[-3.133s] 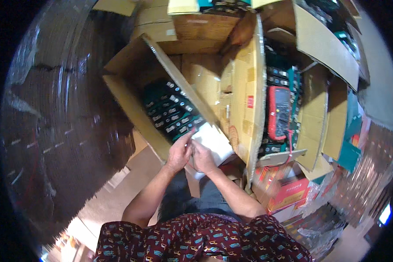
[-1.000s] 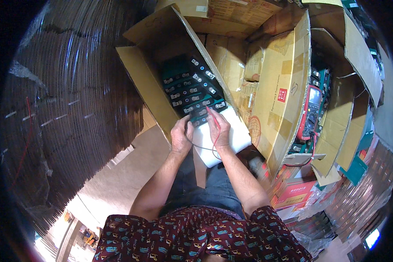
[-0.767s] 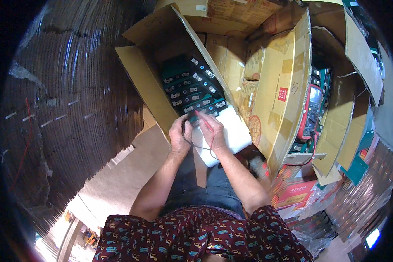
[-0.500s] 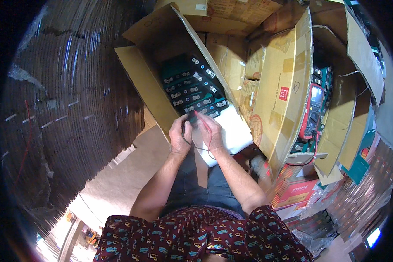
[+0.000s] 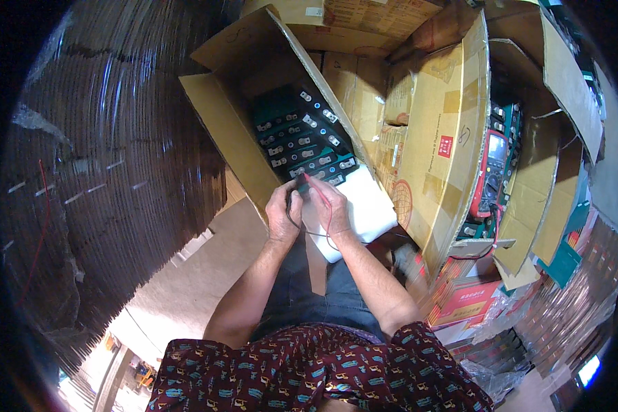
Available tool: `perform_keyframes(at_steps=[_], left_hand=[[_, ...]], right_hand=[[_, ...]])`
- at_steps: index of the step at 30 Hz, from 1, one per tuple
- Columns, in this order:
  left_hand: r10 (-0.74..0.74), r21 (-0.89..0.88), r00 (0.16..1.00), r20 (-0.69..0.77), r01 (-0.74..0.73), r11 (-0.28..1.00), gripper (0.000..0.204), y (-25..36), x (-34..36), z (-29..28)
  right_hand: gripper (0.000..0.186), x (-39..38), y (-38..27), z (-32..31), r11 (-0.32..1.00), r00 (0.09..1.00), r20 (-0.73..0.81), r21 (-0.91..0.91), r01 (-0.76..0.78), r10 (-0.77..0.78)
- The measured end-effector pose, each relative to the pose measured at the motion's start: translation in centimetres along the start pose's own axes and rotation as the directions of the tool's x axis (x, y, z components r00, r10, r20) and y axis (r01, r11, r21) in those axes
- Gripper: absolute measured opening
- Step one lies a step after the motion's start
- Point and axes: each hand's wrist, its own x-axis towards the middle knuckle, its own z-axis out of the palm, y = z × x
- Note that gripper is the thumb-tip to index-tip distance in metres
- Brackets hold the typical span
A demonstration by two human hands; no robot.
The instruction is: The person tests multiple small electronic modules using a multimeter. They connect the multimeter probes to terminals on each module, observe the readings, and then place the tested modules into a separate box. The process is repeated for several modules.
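Note:
My left hand is closed on a black test probe, mostly hidden by the fingers, with its dark lead looping below. In my right hand is a red test probe, pinched and pointing away from me. Both tips are at the nearest of several green and black battery cells with metal terminals, inside an open cardboard box. Whether the tips touch the terminals is too small to tell. A red multimeter rests on similar cells in another open box to the right, with a lead attached.
White foam lies at the near right end of the box. Large cartons stand behind and to the right. Plastic-wrapped stacked sheets rise on the left. A red package and crumpled clear plastic lie at lower right.
Both hands stay almost where they were, with the probes at the near cells. The view has shifted very slightly; nothing was taken up or let go.

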Motion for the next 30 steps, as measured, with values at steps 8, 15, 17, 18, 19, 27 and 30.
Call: perform_keyframes(at_steps=[8, 15, 17, 18, 19, 27, 30], left_hand=[[0.118, -0.081, 0.984, 0.130, -0.108, 0.991, 0.028, 0.8, 2.5, 1.3], [0.170, 0.000, 0.951, 0.259, -0.176, 0.984, 0.031, 0.1, 4.2, 0.8], [0.190, 0.012, 0.943, 0.272, -0.201, 0.979, 0.030, 0.1, 4.5, 0.7], [0.204, 0.013, 0.938, 0.281, -0.216, 0.976, 0.029, 0.3, 4.7, 0.9], [0.216, 0.013, 0.933, 0.288, -0.230, 0.973, 0.028, 0.4, 4.9, 1.1], [0.206, 0.031, 0.905, 0.372, -0.234, 0.972, 0.030, 0.3, 5.6, 0.6], [0.225, 0.066, 0.909, 0.351, -0.264, 0.962, 0.029, 0.2, 5.6, 0.5]], right_hand=[[0.025, -0.5, 2.0, 0.6, 0.999, 0.996, -0.087, 0.041, 0.016, -0.012], [0.020, 0.0, 0.1, 0.1, 0.997, 0.998, -0.037, -0.060, 0.046, -0.049], [0.017, 0.0, -0.6, 0.0, 0.999, 0.999, -0.018, -0.044, 0.030, -0.030], [0.015, -0.2, 0.1, 0.0, 0.997, 0.999, -0.033, -0.070, 0.040, -0.042], [0.014, -0.4, 0.7, 0.1, 0.994, 0.997, -0.047, -0.095, 0.050, -0.055], [0.019, -0.9, 2.0, 0.8, 1.000, 0.999, -0.036, -0.008, 0.005, -0.005], [0.021, -0.6, 1.3, 1.1, 1.000, 0.999, -0.044, 0.025, 0.019, -0.018]])
